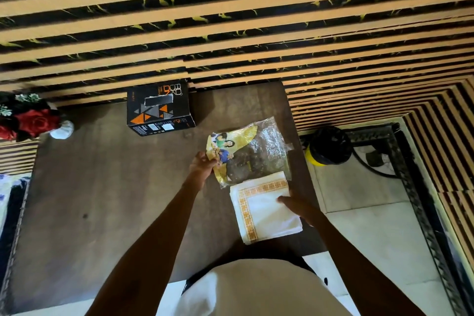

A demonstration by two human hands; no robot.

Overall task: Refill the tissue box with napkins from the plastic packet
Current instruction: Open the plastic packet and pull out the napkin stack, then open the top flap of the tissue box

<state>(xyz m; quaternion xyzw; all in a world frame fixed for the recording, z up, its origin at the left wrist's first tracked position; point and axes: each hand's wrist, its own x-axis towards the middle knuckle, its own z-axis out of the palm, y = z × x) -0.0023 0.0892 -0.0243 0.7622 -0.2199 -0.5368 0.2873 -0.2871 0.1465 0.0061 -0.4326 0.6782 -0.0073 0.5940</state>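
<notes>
A black tissue box (159, 110) with orange triangles and a slot in its top stands at the back of the dark wooden table (102, 187). My left hand (202, 165) pinches the left edge of a yellow and clear plastic packet (252, 151), which looks flattened. A stack of white napkins (264, 213) with an orange patterned border lies just below the packet's mouth, near the table's right front. My right hand (295, 206) grips the stack at its right edge.
A vase of red flowers (33, 120) stands at the table's far left. A striped black and tan wall rises behind the table. On the tiled floor to the right sits a black and yellow bin (328, 146).
</notes>
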